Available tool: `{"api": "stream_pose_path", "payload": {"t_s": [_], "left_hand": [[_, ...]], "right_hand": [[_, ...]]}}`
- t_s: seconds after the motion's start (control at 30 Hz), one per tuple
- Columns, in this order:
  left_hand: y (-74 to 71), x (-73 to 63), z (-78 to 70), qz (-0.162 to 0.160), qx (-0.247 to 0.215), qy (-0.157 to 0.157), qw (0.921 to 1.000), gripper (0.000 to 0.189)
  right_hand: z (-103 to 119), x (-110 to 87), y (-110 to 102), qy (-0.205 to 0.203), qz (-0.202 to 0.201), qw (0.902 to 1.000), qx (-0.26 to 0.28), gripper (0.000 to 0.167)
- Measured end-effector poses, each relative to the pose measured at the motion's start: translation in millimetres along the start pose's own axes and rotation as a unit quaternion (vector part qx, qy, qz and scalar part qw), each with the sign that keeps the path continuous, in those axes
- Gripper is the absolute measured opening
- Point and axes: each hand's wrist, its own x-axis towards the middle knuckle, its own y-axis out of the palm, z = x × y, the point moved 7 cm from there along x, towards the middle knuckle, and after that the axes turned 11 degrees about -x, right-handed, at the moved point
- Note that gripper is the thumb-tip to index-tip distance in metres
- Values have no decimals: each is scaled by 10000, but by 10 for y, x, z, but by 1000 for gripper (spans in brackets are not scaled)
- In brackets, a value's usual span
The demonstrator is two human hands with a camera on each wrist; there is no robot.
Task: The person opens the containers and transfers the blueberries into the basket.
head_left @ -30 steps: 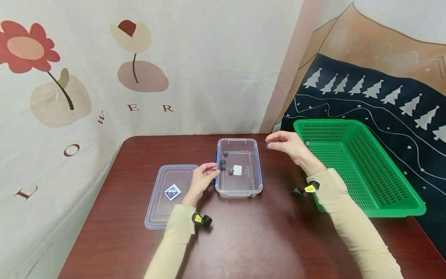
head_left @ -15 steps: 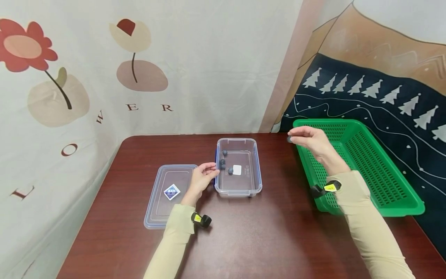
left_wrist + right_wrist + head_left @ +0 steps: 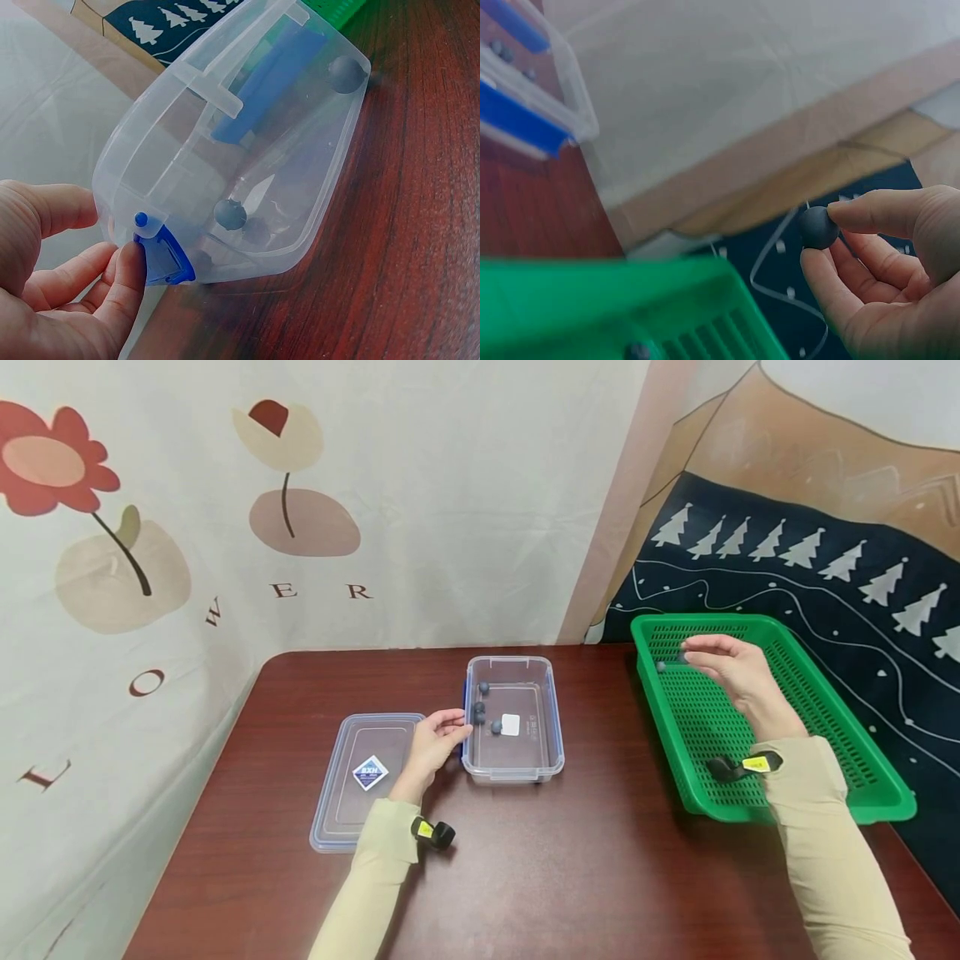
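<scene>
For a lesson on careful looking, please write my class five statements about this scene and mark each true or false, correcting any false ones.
1. The left hand touches the clear box. True.
2. The right hand holds a dark ball. True.
3. The lid is fitted on the clear box. False: the lid lies on the table.
4. In the head view, the green basket stands left of the clear box. False: the green basket is on its right.
5. The clear box holds no dark balls. False: several dark balls lie inside.
</scene>
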Motion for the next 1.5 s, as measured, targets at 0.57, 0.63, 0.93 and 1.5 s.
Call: {"api": "stream_pose_path", "payload": {"t_s": [0.57,0.63,0.93,1.5], "left_hand": [[-5,22,7,17,23,7,10000,31],[-4,19,-2,17,13,15,10000,31],[-5,14,-20,-6,37,23,10000,31],[13,-62,-124,64,61,-96,9999,33]], "right_hand": [[-282,-22,-531,863,-660,9934,377,21],[-319,-11,-564,927,-676,9927,367,22],[-567,79,-667,1500,-790,9843,490,25],[-856,230,-777,1889,-1209,9743,210,26]]}}
